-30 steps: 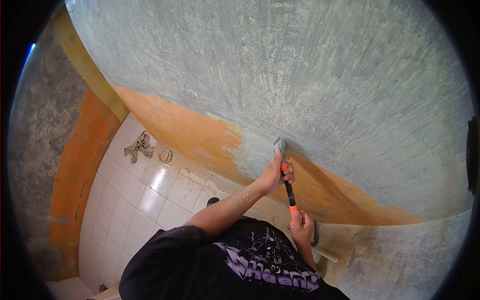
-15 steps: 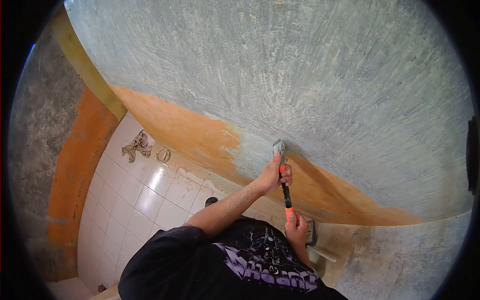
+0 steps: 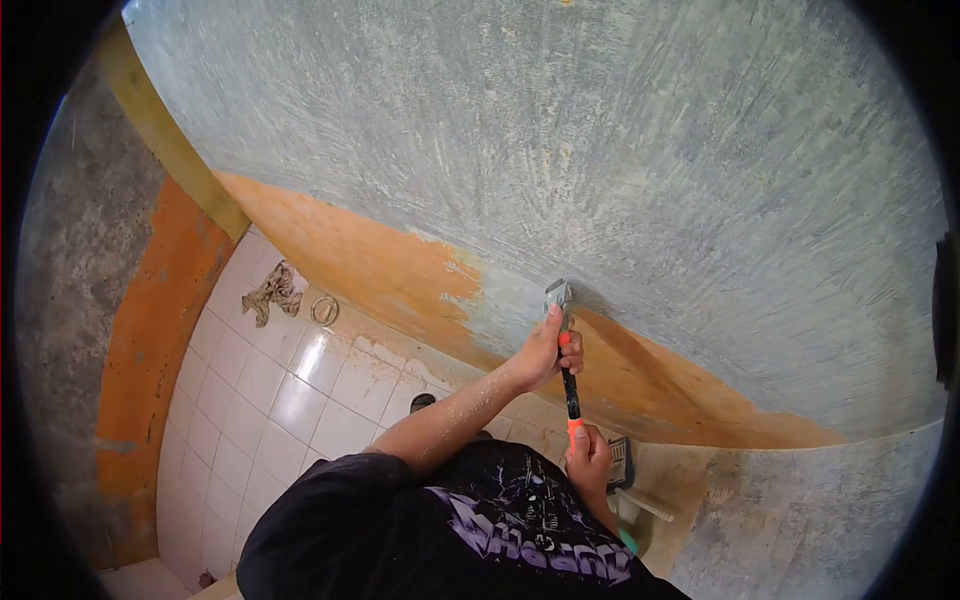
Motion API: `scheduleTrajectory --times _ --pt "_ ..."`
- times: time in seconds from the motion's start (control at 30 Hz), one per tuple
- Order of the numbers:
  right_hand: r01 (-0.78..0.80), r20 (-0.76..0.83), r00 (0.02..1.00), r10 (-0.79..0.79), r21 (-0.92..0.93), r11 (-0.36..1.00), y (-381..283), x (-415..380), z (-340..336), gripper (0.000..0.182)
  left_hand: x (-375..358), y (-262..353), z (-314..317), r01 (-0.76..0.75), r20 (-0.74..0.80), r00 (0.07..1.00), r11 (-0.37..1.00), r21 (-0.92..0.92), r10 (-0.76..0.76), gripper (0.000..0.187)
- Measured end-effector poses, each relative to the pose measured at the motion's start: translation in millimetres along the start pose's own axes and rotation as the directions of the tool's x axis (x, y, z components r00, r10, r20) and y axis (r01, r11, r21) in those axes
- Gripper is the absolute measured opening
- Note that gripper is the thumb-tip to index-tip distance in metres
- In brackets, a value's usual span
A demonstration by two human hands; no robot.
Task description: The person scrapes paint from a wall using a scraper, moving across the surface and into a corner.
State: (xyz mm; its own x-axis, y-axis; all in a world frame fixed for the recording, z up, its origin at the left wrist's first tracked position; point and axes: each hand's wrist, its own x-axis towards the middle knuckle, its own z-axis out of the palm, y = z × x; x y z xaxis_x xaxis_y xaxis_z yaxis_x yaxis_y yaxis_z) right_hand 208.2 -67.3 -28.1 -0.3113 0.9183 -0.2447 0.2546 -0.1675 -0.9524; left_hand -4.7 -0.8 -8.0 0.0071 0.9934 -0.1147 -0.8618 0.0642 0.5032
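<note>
A long-handled scraper (image 3: 571,385) with a black and orange handle and a grey metal head reaches from my body to the wall (image 3: 520,190). My left hand (image 3: 545,357) wraps the handle just below the head, its thumb laid along the shaft. Closer to my torso, my right hand (image 3: 590,455) is closed around the orange grip at the tool's lower end. The head is at the wall, near the border of bare grey surface and orange paint (image 3: 350,235); its blade edge cannot be made out. Pale dust speckles my left forearm.
On the white tiled floor (image 3: 255,400) lie a crumpled rag (image 3: 272,292) and a ring-shaped object (image 3: 324,310). Scraped debris lies along the wall's foot. A dark foot (image 3: 422,402) shows beside my forearm. Right of my right hand are a dark container (image 3: 621,463) and a pale stick (image 3: 648,506).
Both hands keep their hold on the scraper. My right hand and the handle's lower end have shifted slightly left; the head stays at nearly the same spot on the wall.
</note>
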Motion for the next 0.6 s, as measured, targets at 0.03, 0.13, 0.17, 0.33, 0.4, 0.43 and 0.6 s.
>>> scheduleTrajectory --times 0.03,0.13,0.17,0.33,0.4,0.43,0.6 --pt "-0.001 0.001 1.0 0.001 -0.015 1.0 -1.3 -1.0 0.1 0.033 -0.5 -0.2 -0.4 0.003 -0.003 1.0 1.0 -0.001 -0.003 0.05" --pt "0.017 0.006 1.0 -0.017 -0.043 0.999 -0.4 3.2 2.3 0.034 -1.0 3.3 -3.9 -0.039 -0.004 0.999 0.999 0.003 0.039 0.05" --pt "0.027 0.011 1.0 -0.026 -0.05 0.998 -0.3 5.2 3.5 0.034 -1.1 4.6 -5.5 -0.062 -0.005 0.998 0.998 0.005 0.062 0.05" --pt "0.005 0.019 1.0 -0.006 0.032 0.999 -4.5 6.0 6.9 0.032 -3.8 9.8 -7.9 -0.043 0.004 0.999 0.999 -0.031 0.043 0.05" --pt "-0.012 0.006 1.0 0.012 0.051 0.999 -7.4 6.2 3.7 0.031 -1.5 9.8 -3.5 -0.035 -0.009 0.999 0.998 -0.049 0.034 0.05" --pt "-0.021 -0.006 1.0 0.021 0.051 0.998 -11.1 3.2 1.6 0.031 -1.3 7.3 -0.2 -0.019 -0.018 1.0 0.998 -0.063 0.018 0.05" --pt "0.004 -0.011 1.0 -0.004 -0.021 1.0 -7.1 0.0 -9.9 0.031 -1.6 0.3 4.8 -0.006 -0.028 1.0 0.996 -0.086 0.004 0.05"
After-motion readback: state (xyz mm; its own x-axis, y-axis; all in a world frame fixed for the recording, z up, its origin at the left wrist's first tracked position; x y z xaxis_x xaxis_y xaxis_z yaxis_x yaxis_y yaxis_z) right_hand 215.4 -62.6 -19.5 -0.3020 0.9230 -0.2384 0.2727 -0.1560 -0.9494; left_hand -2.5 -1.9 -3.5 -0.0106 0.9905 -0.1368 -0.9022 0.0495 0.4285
